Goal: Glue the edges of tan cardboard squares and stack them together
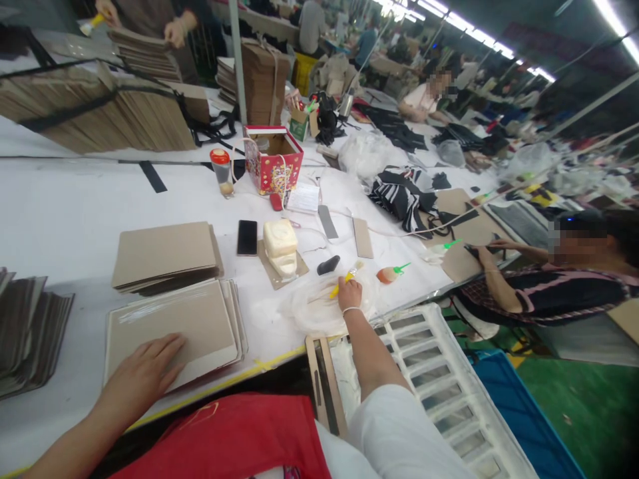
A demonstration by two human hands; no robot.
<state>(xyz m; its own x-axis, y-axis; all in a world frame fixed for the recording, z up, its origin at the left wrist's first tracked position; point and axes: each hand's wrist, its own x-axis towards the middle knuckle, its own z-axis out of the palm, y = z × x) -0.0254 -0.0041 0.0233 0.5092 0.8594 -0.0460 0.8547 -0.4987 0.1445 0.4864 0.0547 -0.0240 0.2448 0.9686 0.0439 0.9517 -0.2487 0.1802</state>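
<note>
My left hand (150, 364) lies with its fingers stretched out on the near stack of beige cardboard sheets (174, 316); a glossy wet-looking streak shows along the top sheet. Closed round the yellow handle of a brush (335, 290) is my right hand (350, 295). The brush's pale bristles point away from me, over a whitish translucent plastic dish or sheet (312, 307) whose shape I cannot make out. Behind the near stack sits a second cardboard stack (167, 253). A cream plastic container (280, 243) and a small black object (328, 265) are beyond the brush.
Dark-edged sheets (30, 332) are piled at left. A phone (247, 237), a red patterned box (273, 163) and a green-tipped glue bottle (392, 273) stand on the table. A white slatted rack (434, 359) is below its edge. At right a co-worker (524, 286) handles dark pieces.
</note>
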